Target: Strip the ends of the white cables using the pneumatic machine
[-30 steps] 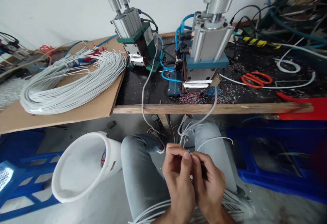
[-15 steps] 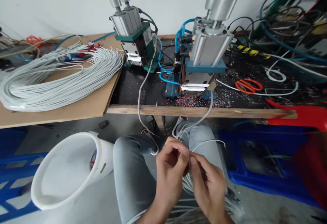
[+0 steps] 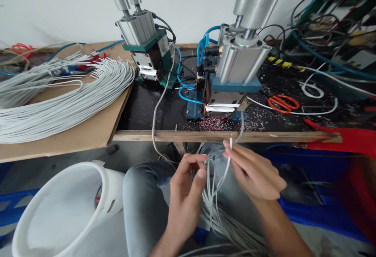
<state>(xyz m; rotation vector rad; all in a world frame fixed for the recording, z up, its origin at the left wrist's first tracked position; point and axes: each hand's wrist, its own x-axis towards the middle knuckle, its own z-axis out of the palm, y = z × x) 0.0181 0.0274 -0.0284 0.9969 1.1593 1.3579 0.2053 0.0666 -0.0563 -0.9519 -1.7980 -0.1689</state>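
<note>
My right hand (image 3: 257, 173) pinches a white cable (image 3: 226, 174) close to its end, which points up just below the bench edge. Beside it, my left hand (image 3: 185, 192) has thumb and forefinger apart, with nothing visible between them. A loose bundle of white cables (image 3: 221, 216) lies across the lap, its looped upper part between the two hands. Beyond my right hand stands a pneumatic machine (image 3: 241, 59) with a silver cylinder block, blue base plate and white strips across its front jaws.
A second machine (image 3: 143, 40) stands further left, near a big coil of white cable (image 3: 100, 102) on cardboard (image 3: 102, 139). Orange-handled scissors (image 3: 283, 103) lie on the bench at right. On the floor are a white bucket (image 3: 113, 186) and a blue plastic stool (image 3: 320, 214).
My hands have come apart. The right hand moved up and forward with the cable end, while the left opened its pinch. The cable bundle shows more fully now, and the view shifted slightly.
</note>
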